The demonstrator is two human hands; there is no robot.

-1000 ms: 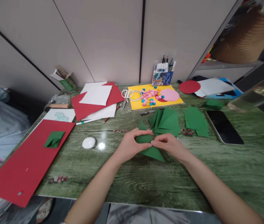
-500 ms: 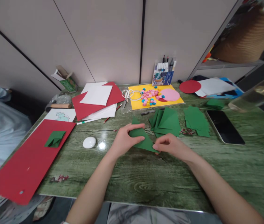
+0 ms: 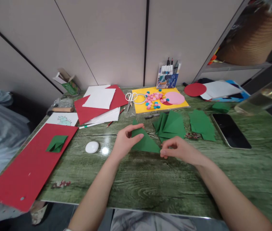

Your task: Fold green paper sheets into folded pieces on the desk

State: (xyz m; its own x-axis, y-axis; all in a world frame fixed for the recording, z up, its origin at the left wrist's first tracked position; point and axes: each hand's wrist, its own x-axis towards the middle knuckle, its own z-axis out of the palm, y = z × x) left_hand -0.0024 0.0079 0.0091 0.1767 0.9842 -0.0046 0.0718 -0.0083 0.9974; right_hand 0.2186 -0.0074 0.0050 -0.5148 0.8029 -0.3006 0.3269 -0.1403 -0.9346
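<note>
A green sheet of paper [image 3: 145,142], folded into a triangle, is held just above the table between my two hands. My left hand [image 3: 125,140] grips its left side, thumb on top and fingers at the far edge. The fingertips of my right hand [image 3: 177,149] are pinched together at the triangle's right corner; whether the corner is between them is hard to make out. Right behind lies a fanned pile of green paper pieces [image 3: 171,125]. More green paper pieces [image 3: 201,125] lie to the right of that pile.
A phone [image 3: 231,131] lies at the right and a white oval object [image 3: 92,147] at the left. Scissors [image 3: 129,100] and a yellow sheet [image 3: 138,107] with small coloured balls are at the back. A red sheet [image 3: 27,170] overhangs the front left edge; a person sits beyond.
The right fingers have shifted slightly right at the triangle's corner. My left thumb has moved a little left and up with the paper.
</note>
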